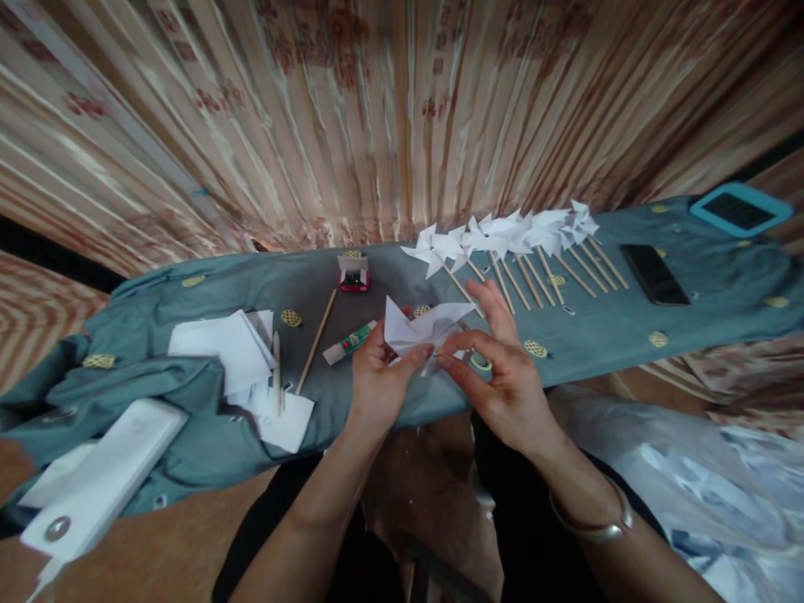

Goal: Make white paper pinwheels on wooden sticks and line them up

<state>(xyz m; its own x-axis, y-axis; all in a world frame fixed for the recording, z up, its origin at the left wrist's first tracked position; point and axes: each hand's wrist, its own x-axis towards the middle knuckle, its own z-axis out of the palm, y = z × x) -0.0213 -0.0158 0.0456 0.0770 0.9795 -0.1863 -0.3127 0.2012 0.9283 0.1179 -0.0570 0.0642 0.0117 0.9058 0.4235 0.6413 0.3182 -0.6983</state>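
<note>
My left hand (377, 373) and my right hand (502, 368) hold a folded white paper pinwheel (418, 328) between them above the near edge of a cloth-covered board. The left fingers pinch its lower left side. The right thumb and forefinger pinch near its centre, the other fingers spread. A row of several finished white pinwheels on wooden sticks (502, 234) lies on the board just beyond my right hand. A loose wooden stick (316, 339) and a glue stick (350, 342) lie left of my left hand.
The teal cloth (691, 310) covers the narrow board. On it lie a stack of white paper squares (232, 347), a small red box (353, 274), a black phone (653, 273), a blue-framed tablet (739, 209) and a white box (100, 477). A striped curtain hangs behind.
</note>
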